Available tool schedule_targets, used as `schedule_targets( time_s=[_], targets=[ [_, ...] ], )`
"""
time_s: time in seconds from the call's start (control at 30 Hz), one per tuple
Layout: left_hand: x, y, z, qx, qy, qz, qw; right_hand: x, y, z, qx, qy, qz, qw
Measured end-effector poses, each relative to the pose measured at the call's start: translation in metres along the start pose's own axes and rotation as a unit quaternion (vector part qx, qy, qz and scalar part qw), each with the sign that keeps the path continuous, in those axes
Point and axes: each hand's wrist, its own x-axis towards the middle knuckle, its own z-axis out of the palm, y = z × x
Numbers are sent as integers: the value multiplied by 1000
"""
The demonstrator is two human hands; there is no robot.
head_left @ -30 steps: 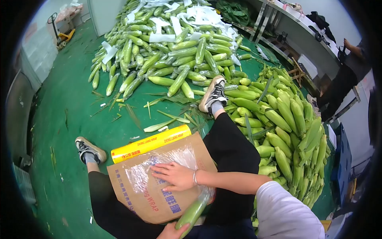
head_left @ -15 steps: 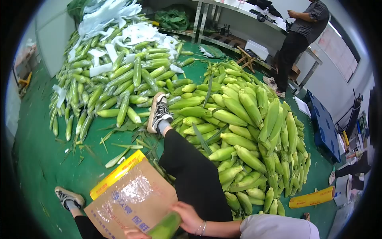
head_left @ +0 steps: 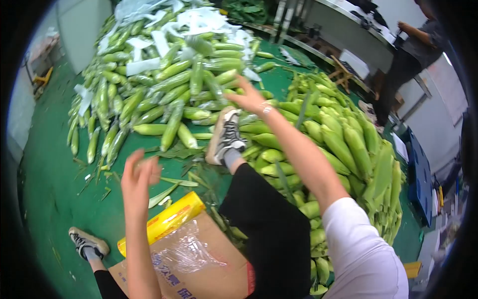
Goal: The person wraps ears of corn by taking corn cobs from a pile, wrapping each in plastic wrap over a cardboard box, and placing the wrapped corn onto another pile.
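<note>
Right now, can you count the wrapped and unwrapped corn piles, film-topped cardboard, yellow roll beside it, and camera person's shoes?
Wrapped corn pile: 1
Unwrapped corn pile: 1
Cardboard: 1
Yellow roll: 1
Shoes: 2
Total: 6

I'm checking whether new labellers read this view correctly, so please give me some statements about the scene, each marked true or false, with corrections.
1. A bracelet circles the right wrist, just behind the right hand. True.
2. The yellow roll is in the right hand. False: it lies along the far edge of the cardboard.
3. Crumpled clear film lies on the cardboard. True.
4. The left hand grips an ear of corn. False: no ear shows in it.
5. Pale strips lie on the far corn pile. True.
6. The blue pallet is at the picture's left edge. False: it is toward the right edge.
</note>
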Motion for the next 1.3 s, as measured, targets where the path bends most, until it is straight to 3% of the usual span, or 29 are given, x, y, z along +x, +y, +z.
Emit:
schedule_targets(
  time_s=[0.03, 0.07, 0.13, 0.17, 0.2, 0.27, 0.33, 0.37, 0.4, 0.43, 0.47, 0.53, 0.57, 0.63, 0.67, 0.7, 0.73, 0.8, 0.9, 0.93, 0.97, 1.0, 1.07, 1.1, 1.2, 1.23, 1.3],
  targets=[
    [-30, -14, -35, 82, 34, -8, 996, 1, 65, 2, -146, 5, 8, 989],
    [-64, -25, -70, 144, 64, -39, 987, -24, 108, -3, -347, -136, 92, 923],
    [-141, -50, -137, 307, 154, -40, 938, -83, 138, -5, -458, -167, 131, 863],
    [-173, -39, -150, 348, 189, -86, 914, -113, 152, -7, -510, -187, 148, 826],
    [-205, -26, -159, 387, 220, -133, 885, -122, 132, -11, -451, -167, 180, 858],
    [-258, -28, -179, 372, 251, -211, 868, -121, 74, -18, -443, -205, 204, 848],
    [-287, -30, -175, 510, 216, -215, 804, -138, 21, -9, -387, -124, 122, 906],
    [-288, -15, -160, 512, 206, -258, 793, -151, -18, -2, -305, -103, 30, 946],
    [-296, -25, -159, 538, 190, -207, 795, -175, -66, 10, -220, -82, -58, 970],
    [-296, -29, -154, 582, 152, -246, 760, -197, -119, 23, -121, -115, -94, 981],
    [-288, -31, -148, 624, 115, -280, 720, -212, -142, 43, -75, -142, -205, 966],
    [-280, -46, -148, 633, 82, -218, 738, -246, -197, 87, -82, -175, -279, 941],
    [-282, -57, -158, 661, 26, -145, 736, -264, -216, 108, -45, -194, -272, 941],
    [-287, -60, -175, 349, 90, -249, 899, -293, -224, 150, -4, -186, -267, 945],
    [-284, -57, -182, 174, 114, -285, 936, -307, -226, 147, -18, -188, -291, 938],
    [-285, -29, -183, 13, 169, -315, 934, -317, -226, 143, -32, -189, -317, 929],
    [-292, -14, -189, -209, 189, -231, 931, -324, -228, 142, -45, -191, -341, 919],
    [-289, 8, -171, -244, 266, -126, 924, -330, -231, 146, 7, -223, -372, 901],
    [-261, -53, -144, 16, 188, -16, 982, -312, -243, 135, -10, -304, -384, 872],
    [-250, -44, -131, 223, 127, 45, 965, -302, -250, 127, -30, -328, -382, 863],
    [-244, -25, -121, 392, 65, 78, 915, -306, -260, 111, -58, -217, -403, 887],
    [-240, -11, -114, 544, 5, 109, 832, -318, -246, 110, -60, -206, -339, 916],
    [-231, -12, -118, 580, -43, 94, 808, -363, -209, 105, -62, -184, -206, 959],
    [-227, -12, -122, 599, -64, 89, 793, -374, -214, 92, -64, -132, -235, 961],
    [-222, -28, -126, 598, -46, 44, 799, -372, -207, 87, -142, -92, -183, 969],
    [-222, -30, -127, 607, -39, 79, 789, -365, -183, 98, -86, -43, -202, 975],
    [-229, -30, -130, 595, -34, 76, 799, -347, -167, 83, 21, -72, -96, 993]
  ],
)
